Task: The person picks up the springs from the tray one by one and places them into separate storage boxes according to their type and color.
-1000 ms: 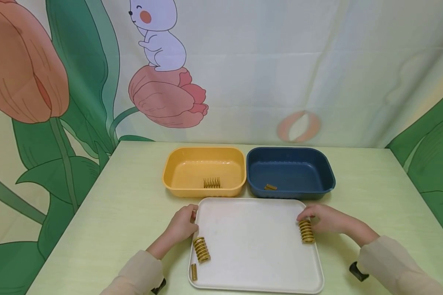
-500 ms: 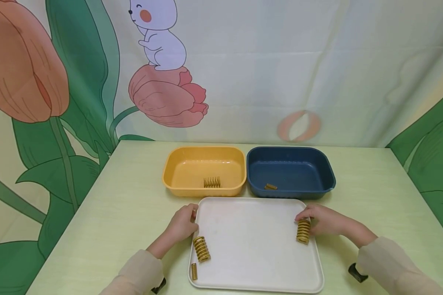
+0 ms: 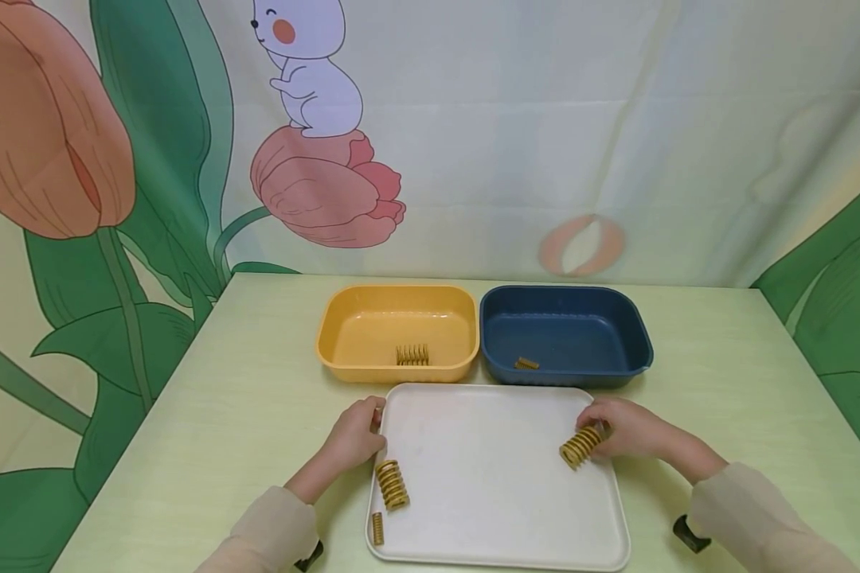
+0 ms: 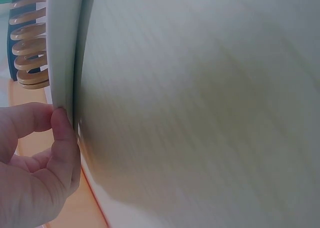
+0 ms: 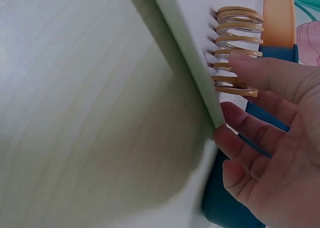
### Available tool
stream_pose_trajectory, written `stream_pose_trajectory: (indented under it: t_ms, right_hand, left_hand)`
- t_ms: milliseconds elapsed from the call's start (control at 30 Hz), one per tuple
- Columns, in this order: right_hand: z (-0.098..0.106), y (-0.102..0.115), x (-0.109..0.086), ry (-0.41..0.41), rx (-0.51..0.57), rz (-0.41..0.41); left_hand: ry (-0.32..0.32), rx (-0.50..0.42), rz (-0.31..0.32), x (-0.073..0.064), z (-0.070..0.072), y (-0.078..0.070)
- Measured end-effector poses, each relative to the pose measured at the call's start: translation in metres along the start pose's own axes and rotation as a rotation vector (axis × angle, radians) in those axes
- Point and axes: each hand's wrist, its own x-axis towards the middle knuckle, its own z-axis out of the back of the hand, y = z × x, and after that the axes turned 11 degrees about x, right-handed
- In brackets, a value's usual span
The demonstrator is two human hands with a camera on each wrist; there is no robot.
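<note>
My right hand (image 5: 290,158): thumb on 1 gold spring (image 5: 237,40), other fingertips (image 5: 227,139) at pale tray (image 5: 194,68) edge. 1 blue bin (image 5: 227,203), 1 orange bin (image 5: 279,18) behind. Table (image 5: 100,113) alongside.

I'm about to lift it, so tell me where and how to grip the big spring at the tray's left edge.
Probably pinch the large gold coil spring across its middle coils, from above: it lies on its side near the left rim of the white tray, with bare tray to its right.
</note>
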Motion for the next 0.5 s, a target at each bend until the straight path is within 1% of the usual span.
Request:
stream_pose_trajectory:
  t_ms: [267,500]
  right_hand:
    - [-0.0018,0.0007,0.0008,-0.019,-0.011,-0.026]
    - [-0.0029,0.0011,0.0018,-0.026,-0.019,-0.019]
  left_hand:
    - [-0.005,0.0,-0.01,-0.0011,-0.0002,0.0012]
    - [-0.011,-0.002,-0.019,-0.0011,0.0,0.0011]
